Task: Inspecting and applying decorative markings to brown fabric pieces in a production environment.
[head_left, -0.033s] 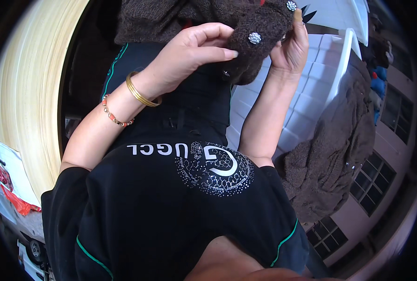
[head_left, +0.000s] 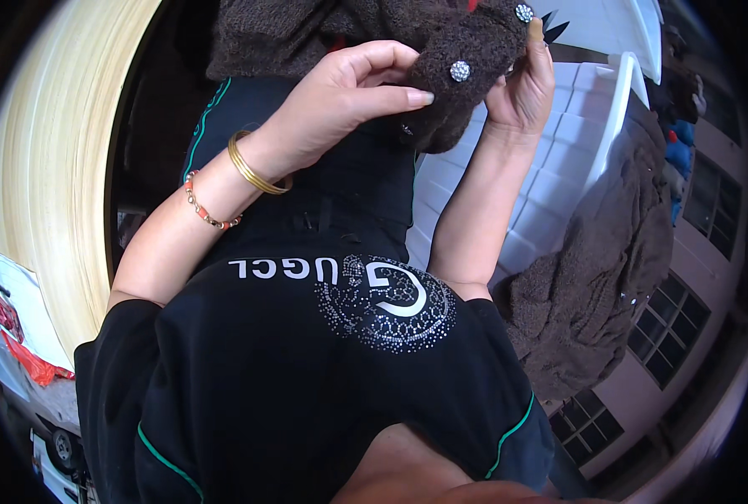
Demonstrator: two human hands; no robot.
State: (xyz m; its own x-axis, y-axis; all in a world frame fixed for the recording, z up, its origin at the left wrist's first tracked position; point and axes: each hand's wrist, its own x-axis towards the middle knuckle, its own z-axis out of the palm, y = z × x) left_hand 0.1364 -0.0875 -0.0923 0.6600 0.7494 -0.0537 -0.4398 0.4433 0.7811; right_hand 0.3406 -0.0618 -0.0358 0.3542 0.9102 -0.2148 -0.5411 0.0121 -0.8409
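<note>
Head view: the left hand [head_left: 349,97] pinches the left edge of the dark brown knit [head_left: 458,97], grip closed; the knit, between both hands, has barely shifted, so handling looks unchanged; the right hand [head_left: 521,97] touches its right edge, closure unclear.

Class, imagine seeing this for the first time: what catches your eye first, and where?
A glittering round button stands out first, right of upper centre, on dark brown knit fabric held by the left hand and right hand. Next come the gold bangles on the left wrist, then the white-lettered black shirt filling the lower middle.
</note>
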